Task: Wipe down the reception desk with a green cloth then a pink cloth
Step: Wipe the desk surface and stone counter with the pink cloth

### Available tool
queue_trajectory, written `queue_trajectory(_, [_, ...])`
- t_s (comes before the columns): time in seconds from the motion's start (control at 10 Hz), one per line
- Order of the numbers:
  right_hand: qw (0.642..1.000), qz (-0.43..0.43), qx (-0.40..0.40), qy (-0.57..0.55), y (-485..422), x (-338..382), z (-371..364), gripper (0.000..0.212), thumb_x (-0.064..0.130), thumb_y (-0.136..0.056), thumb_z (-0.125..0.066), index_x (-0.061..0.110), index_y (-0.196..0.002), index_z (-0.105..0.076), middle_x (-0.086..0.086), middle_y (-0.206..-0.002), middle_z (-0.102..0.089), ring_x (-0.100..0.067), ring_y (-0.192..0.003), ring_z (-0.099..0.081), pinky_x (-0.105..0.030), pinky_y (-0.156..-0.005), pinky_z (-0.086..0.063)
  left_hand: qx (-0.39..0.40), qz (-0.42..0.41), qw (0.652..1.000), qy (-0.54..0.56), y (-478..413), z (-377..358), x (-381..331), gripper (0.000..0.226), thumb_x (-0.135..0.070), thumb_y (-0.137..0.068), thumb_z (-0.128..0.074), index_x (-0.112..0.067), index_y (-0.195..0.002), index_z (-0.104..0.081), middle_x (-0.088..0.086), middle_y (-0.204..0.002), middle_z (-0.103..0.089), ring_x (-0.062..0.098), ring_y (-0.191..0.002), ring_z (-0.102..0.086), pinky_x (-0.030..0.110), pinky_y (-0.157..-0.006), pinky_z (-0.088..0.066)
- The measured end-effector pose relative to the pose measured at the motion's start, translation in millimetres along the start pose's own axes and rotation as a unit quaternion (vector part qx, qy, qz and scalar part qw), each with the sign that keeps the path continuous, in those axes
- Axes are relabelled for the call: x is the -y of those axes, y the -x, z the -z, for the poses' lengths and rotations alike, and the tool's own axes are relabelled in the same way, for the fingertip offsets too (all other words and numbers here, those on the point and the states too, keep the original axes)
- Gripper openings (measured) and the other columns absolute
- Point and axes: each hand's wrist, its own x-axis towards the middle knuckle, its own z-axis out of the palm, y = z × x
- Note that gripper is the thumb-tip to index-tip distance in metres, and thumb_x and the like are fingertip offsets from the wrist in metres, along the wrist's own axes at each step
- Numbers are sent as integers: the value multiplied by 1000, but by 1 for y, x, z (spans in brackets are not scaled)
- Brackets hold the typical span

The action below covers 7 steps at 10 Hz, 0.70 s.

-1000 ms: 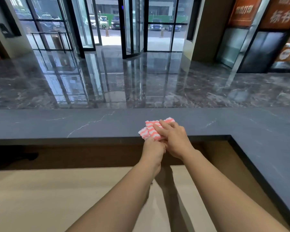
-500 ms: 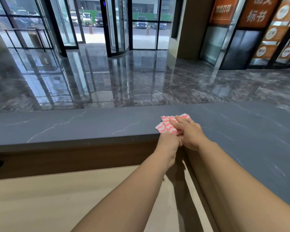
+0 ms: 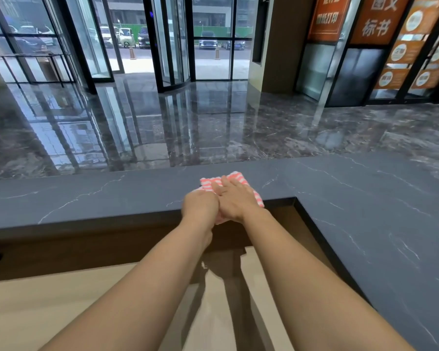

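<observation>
The pink cloth, folded and striped with white, lies on the dark grey desk near its inner corner. The right hand presses on it, fingers straight and together. The left hand touches the right one at the desk edge. Its fingers are hidden, so I cannot tell their state.

The left hand and right hand hid most of the pink cloth; the left hand's fingers couldn't be seen.

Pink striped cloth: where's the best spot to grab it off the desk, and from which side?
Probably the pink striped cloth's near-right corner, taken from the near side: it seems to overhang the reception desk's near edge, so fingers can get under, while the rest lies flat under the right hand.
</observation>
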Motion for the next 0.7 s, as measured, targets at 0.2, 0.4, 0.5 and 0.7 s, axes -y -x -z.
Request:
queue_trajectory(0.2, [998, 25, 24, 50, -8, 28, -3, 87, 52, -77, -65, 31, -153, -27, -1, -162, -16, -23, -150, -9, -47, -120, -11, 5, -120, 979, -163, -21, 25, -10, 50, -11, -92, -48, -15, -142, -46, 6, -144, -48, 29, -126, -50, 45, -102, -45])
queue_trajectory(0.4, [994, -49, 19, 101, -3, -2, 20, 93, 60, -62, -45, 31, -149, -32, -6, -155, -32, -28, -143, -25, -49, -116, -20, 59, -173, 957, -226, -7, 2, -19, 37, -17, -92, -51, -7, -127, -57, 9, -135, -57, 29, -124, -50, 42, -108, -37])
queue_trajectory(0.5, [994, -92, 31, 58, 20, -26, 43, 82, 48, -84, -53, 28, -155, -18, -3, -161, -18, -24, -148, -13, -44, -120, -16, 89, -180, 950, -238, 0, -11, -13, 33, -15, -91, -51, -6, -121, -61, 11, -129, -60, 30, -121, -52, 38, -102, -38])
queue_trajectory(0.7, [982, -184, 41, -6, 45, -65, 62, 62, 35, -86, -58, 18, -144, -44, -8, -147, -44, -25, -121, -54, -29, -92, -51, 143, -185, 933, -274, 10, -36, 8, 45, -26, -92, -52, -20, -136, -52, 2, -140, -53, 26, -127, -48, 44, -108, -37])
